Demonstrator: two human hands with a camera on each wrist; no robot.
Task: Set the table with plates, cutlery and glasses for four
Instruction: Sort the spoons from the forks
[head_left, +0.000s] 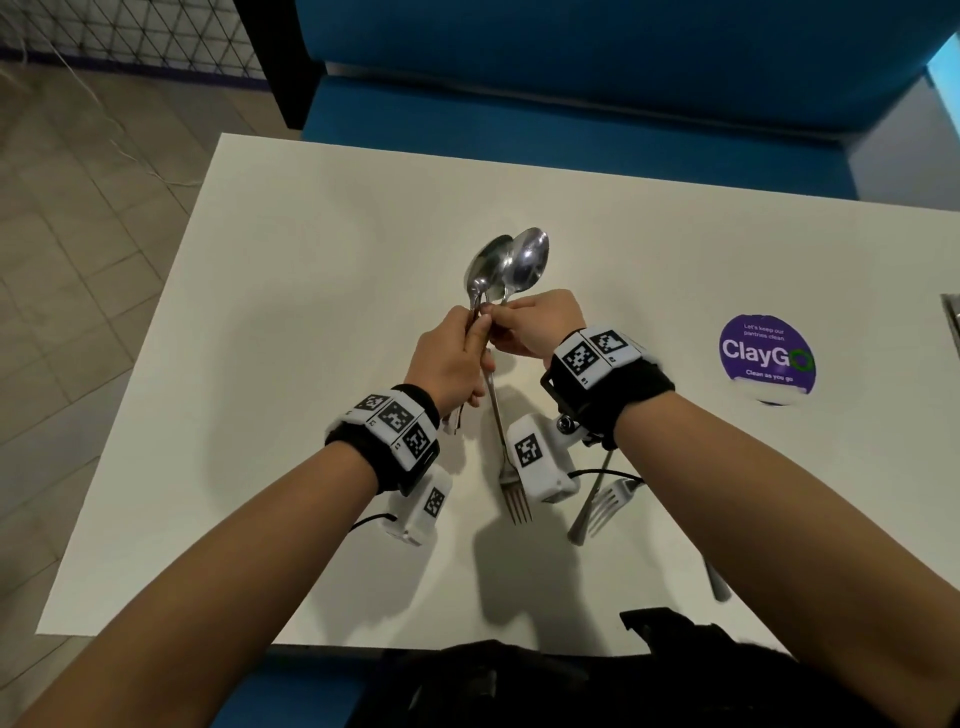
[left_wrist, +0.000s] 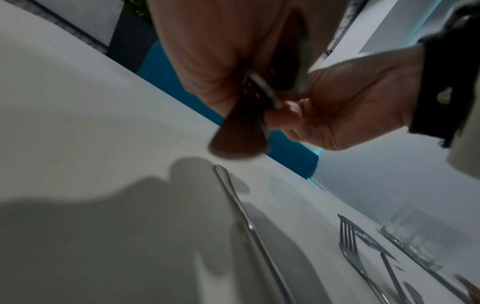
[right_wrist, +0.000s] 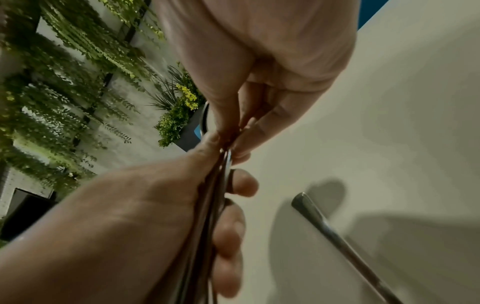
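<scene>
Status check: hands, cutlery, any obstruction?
Left hand grips spoons; right hand pinches one. Forks on table. Nothing obstructing.

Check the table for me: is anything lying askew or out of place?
Yes. Near the right forearm a fork and another piece of cutlery lie crossed on the table, not laid as a setting. No plates show.

The table (head_left: 311, 322) was white, the spoons (head_left: 511, 265) shiny silver. A purple sticker (head_left: 766, 358) sat at right, blue bench (head_left: 571, 114) at top, black-and-white checkered wristbands (head_left: 395, 421) centre.
</scene>
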